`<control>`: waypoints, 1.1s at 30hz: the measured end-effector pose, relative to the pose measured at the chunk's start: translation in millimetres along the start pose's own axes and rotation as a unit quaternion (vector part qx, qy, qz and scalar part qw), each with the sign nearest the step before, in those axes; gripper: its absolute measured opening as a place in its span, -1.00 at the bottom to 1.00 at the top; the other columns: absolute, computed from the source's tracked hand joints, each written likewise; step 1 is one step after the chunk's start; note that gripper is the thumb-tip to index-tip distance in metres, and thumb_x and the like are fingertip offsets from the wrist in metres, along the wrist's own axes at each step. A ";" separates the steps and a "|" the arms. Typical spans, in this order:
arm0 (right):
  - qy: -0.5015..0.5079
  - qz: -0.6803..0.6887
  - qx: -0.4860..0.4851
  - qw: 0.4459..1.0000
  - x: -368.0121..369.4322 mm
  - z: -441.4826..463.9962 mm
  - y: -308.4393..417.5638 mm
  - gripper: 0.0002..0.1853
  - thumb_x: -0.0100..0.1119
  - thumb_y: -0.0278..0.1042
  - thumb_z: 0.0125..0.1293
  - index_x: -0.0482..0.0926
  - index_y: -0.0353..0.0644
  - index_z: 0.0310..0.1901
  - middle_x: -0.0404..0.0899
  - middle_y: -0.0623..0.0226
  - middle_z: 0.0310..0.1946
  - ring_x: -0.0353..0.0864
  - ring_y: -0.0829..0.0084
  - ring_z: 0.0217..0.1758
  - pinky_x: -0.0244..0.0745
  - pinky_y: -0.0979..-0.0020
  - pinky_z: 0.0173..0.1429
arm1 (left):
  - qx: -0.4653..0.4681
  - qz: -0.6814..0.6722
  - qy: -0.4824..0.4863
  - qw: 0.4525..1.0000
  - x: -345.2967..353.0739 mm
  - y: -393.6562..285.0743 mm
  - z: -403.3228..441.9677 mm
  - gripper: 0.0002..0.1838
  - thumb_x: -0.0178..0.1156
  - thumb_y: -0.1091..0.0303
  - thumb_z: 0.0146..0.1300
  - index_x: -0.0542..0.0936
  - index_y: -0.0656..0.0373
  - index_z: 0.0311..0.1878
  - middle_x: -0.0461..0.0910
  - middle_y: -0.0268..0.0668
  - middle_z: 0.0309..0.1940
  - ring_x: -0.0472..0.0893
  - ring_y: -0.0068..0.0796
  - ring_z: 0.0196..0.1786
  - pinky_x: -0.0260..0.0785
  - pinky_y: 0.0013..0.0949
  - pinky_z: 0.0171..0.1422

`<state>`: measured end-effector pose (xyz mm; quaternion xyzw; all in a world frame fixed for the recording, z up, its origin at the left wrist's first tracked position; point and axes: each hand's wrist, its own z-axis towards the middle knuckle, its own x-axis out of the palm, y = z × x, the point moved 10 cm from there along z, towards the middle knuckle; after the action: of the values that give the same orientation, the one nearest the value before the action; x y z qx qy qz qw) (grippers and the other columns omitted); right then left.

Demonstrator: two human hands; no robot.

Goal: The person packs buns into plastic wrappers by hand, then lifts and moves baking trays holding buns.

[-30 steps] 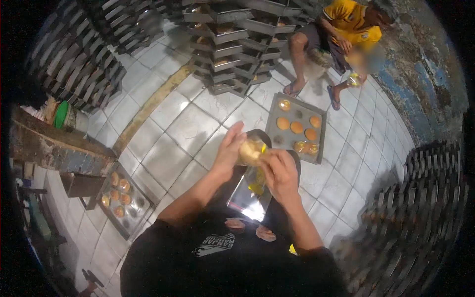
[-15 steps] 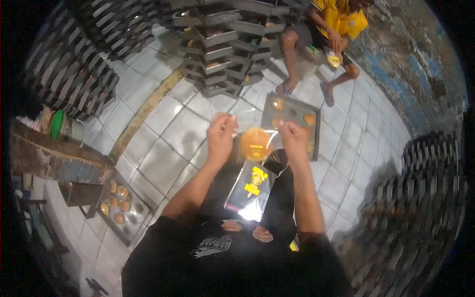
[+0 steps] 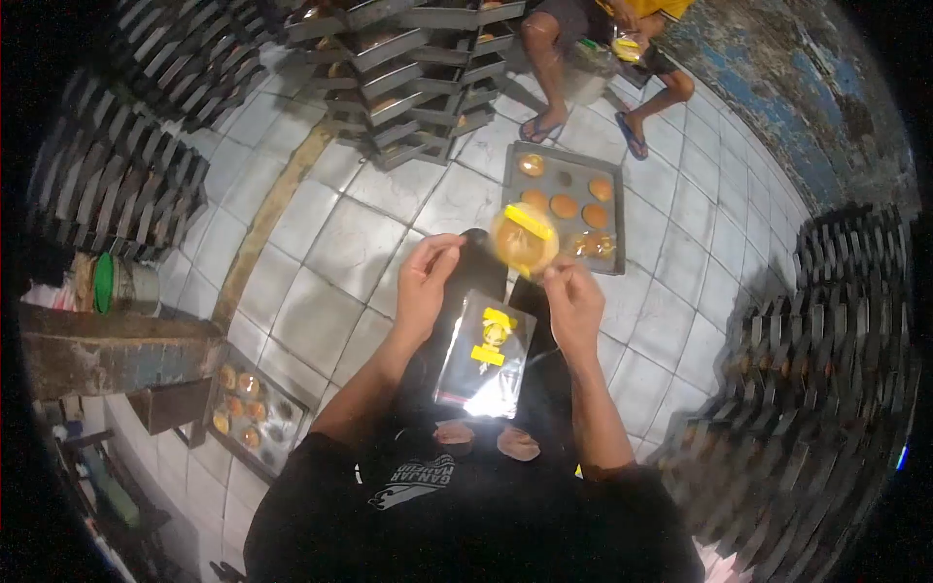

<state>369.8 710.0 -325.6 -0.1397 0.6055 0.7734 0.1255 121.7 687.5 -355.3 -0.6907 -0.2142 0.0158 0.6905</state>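
Observation:
My right hand [image 3: 573, 301] pinches the lower edge of a wrapped bun [image 3: 525, 240], a round bread in a clear bag with yellow print. My left hand [image 3: 426, 282] is held up to the left, apart from the bun, its fingers loosely curved with nothing visible in them. Between my forearms, clear plastic bags [image 3: 486, 355] with yellow print lie on my lap. Just beyond the bun, a dark baking tray [image 3: 612, 219] rests on the tiled floor, bearing several buns, some of them wrapped.
Tall stacks of trays [image 3: 398, 78] rise ahead, at the left and at the right [image 3: 777, 389]. Another tray of buns [image 3: 267, 413] lies on the left floor beside a low ledge [image 3: 117, 345]. A person in a yellow shirt [image 3: 671, 8] sits ahead, holding a wrapped bun.
My left hand has come away from the bun's bag. The bun has tilted and moved up and right in my right hand. The view has shifted, showing more of the far tray.

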 end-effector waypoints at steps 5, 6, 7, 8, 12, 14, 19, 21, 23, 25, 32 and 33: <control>0.045 -0.296 -0.060 0.952 -5.2 -11.6 -44.1 -0.63 0.27 -0.29 0.38 0.56 -0.35 0.11 0.49 -0.11 0.27 0.48 -0.08 0.33 0.42 0.06 0.37 | 0.101 0.341 0.132 0.925 6.1 22.5 -53.9 -0.71 0.31 0.25 0.34 0.67 0.21 0.02 0.28 0.05 0.51 0.25 0.09 0.55 0.10 -0.04 0.56; 0.103 -0.295 -0.016 0.950 4.8 -31.5 -63.6 -0.58 0.27 -0.27 0.38 0.55 -0.32 0.18 0.42 -0.11 0.36 0.38 -0.14 0.42 0.34 -0.01 0.46 | 0.091 0.346 0.124 0.925 5.7 17.2 -66.6 -0.71 0.31 0.25 0.34 0.67 0.21 0.02 0.28 0.05 0.51 0.25 0.09 0.55 0.10 -0.04 0.56; 0.080 -0.275 -0.042 0.957 6.9 -46.9 -55.5 -0.55 0.23 -0.26 0.41 0.52 -0.32 0.24 0.36 -0.10 0.42 0.31 -0.14 0.48 0.21 0.00 0.55 | 0.124 0.435 0.147 0.880 17.8 5.5 -80.9 -0.74 0.29 0.25 0.35 0.69 0.21 -0.03 0.25 0.04 0.53 0.23 0.11 0.56 0.08 -0.02 0.57; 0.085 -0.267 -0.036 0.959 8.2 -56.6 -56.1 -0.55 0.23 -0.26 0.41 0.52 -0.32 0.24 0.36 -0.10 0.42 0.31 -0.14 0.48 0.21 0.00 0.55 | 0.157 0.518 0.175 0.822 30.2 -5.2 -92.0 -0.76 0.27 0.24 0.36 0.71 0.22 -0.08 0.22 0.03 0.54 0.21 0.13 0.56 0.06 0.00 0.58; 0.115 -0.129 0.047 0.984 -22.4 -76.0 -53.1 -0.51 0.14 -0.26 0.47 0.43 -0.30 0.35 0.25 -0.14 0.49 0.22 -0.06 0.57 0.09 0.08 0.62 | -0.039 0.329 0.163 0.929 9.1 23.5 -100.1 -0.80 0.24 0.30 0.38 0.68 0.26 -0.15 0.59 0.05 0.14 0.58 -0.09 0.21 0.38 -0.11 0.33; 0.102 0.244 0.102 0.959 -30.9 -80.6 -38.5 -0.41 0.14 -0.29 0.49 0.26 -0.26 0.47 0.29 -0.04 0.48 0.26 0.10 0.56 0.12 0.13 0.60 | -0.181 0.045 0.060 0.981 1.9 42.0 -108.1 -0.79 0.18 0.29 0.46 0.69 0.23 -0.15 0.70 -0.26 -0.19 0.62 -0.56 -0.12 0.49 -0.37 0.00; 0.141 0.142 0.174 0.964 -32.2 -107.9 -37.2 -0.43 0.34 -0.20 0.39 0.43 -0.24 0.34 0.64 -0.01 0.05 0.64 0.28 0.06 0.53 0.27 0.19 | -0.166 0.036 0.090 0.981 70.5 38.9 -90.2 -0.64 0.20 0.26 0.48 0.53 0.32 0.18 0.67 -0.25 -0.10 0.65 -0.47 -0.10 0.51 -0.42 -0.05; 0.083 0.110 0.158 0.978 -71.4 -112.9 -56.0 -0.46 0.27 -0.11 0.42 0.50 -0.19 0.34 0.70 0.03 -0.07 0.64 0.20 0.03 0.50 0.21 0.19 | -0.091 0.204 0.264 0.938 105.1 39.8 -77.0 -0.55 0.12 0.21 0.52 0.47 0.38 0.28 0.59 -0.16 0.11 0.57 -0.43 0.11 0.45 -0.32 0.17; 0.087 0.057 0.420 0.902 -134.2 -150.0 -123.7 -0.45 0.28 -0.09 0.39 0.52 -0.18 0.33 0.73 0.14 -0.20 0.70 0.31 -0.21 0.60 0.25 -0.07 | -0.006 0.173 0.307 0.936 124.6 30.1 -59.0 -0.45 0.06 0.29 0.50 0.31 0.36 0.45 0.50 -0.06 0.29 0.54 -0.26 0.27 0.40 -0.22 0.32; -0.173 0.055 0.357 0.916 -239.5 -206.2 -192.6 -0.50 0.25 -0.08 0.40 0.58 -0.28 0.22 0.73 0.16 -0.31 0.70 0.42 -0.27 0.61 0.29 -0.14 | 0.101 0.384 0.289 0.871 116.9 13.5 -32.8 -0.50 0.10 0.35 0.48 0.39 0.33 0.41 0.49 -0.01 0.34 0.51 -0.18 0.35 0.27 -0.18 0.50; -0.225 -0.200 0.440 0.846 -380.1 -431.6 -225.7 -0.57 0.27 -0.23 0.38 0.60 -0.33 0.17 0.76 0.10 -0.17 0.73 0.28 -0.16 0.57 0.26 -0.03 | 0.261 0.530 0.268 0.761 95.1 39.5 2.8 -0.61 0.17 0.28 0.50 0.56 0.36 0.23 0.56 0.00 0.27 0.50 -0.10 0.36 0.23 -0.17 0.50; -0.206 -0.141 0.478 0.842 -365.6 -456.4 -229.6 -0.59 0.30 -0.26 0.36 0.61 -0.33 0.15 0.76 0.16 -0.19 0.72 0.35 -0.21 0.57 0.30 -0.06 | 0.225 0.505 0.257 0.793 91.6 42.6 5.8 -0.62 0.18 0.27 0.49 0.57 0.34 0.22 0.56 -0.01 0.27 0.50 -0.11 0.36 0.22 -0.17 0.50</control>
<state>822.3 311.5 -501.9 0.0164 0.8342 0.3725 0.4062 214.7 724.1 -371.3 -0.5042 0.3598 0.2315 0.7502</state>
